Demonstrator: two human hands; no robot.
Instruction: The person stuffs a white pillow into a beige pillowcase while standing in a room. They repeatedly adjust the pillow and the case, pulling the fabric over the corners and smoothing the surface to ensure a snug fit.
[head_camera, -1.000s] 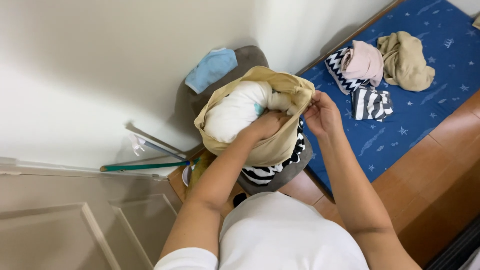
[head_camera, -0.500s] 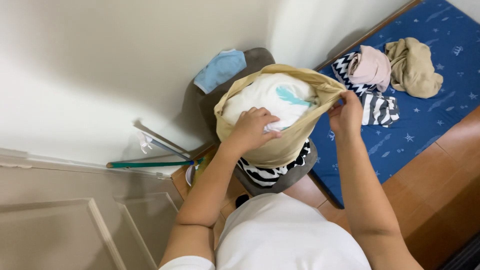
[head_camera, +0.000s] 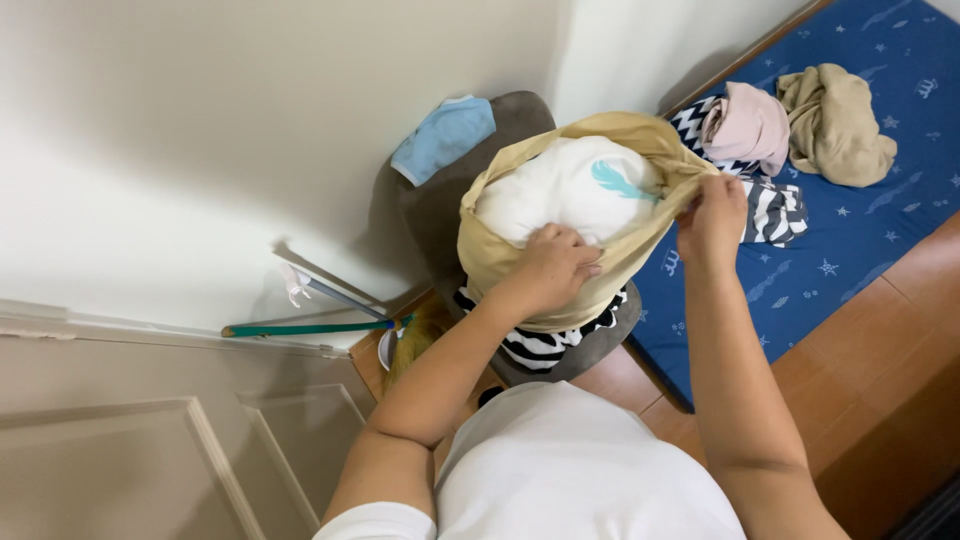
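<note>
Pillowcase of tan cloth, half drawn over a white pillow with a small teal feather mark, stands upright over a grey cushioned seat in the corner of the room. The left hand presses flat on the pillow's lower edge with fingers curled over the cloth, its grip closed on the pillowcase rim. The right hand pinches the opposite rim of the pillowcase, its grip closed on the cloth and pulling it taut. A light blue cloth lies on the seat's back, and a black-and-white striped fabric shows beneath the pillow. To the right, on a blue star-print mattress, lie a pink garment, a beige garment and chevron-striped cloth. A green-handled tool leans by the wall.
</note>
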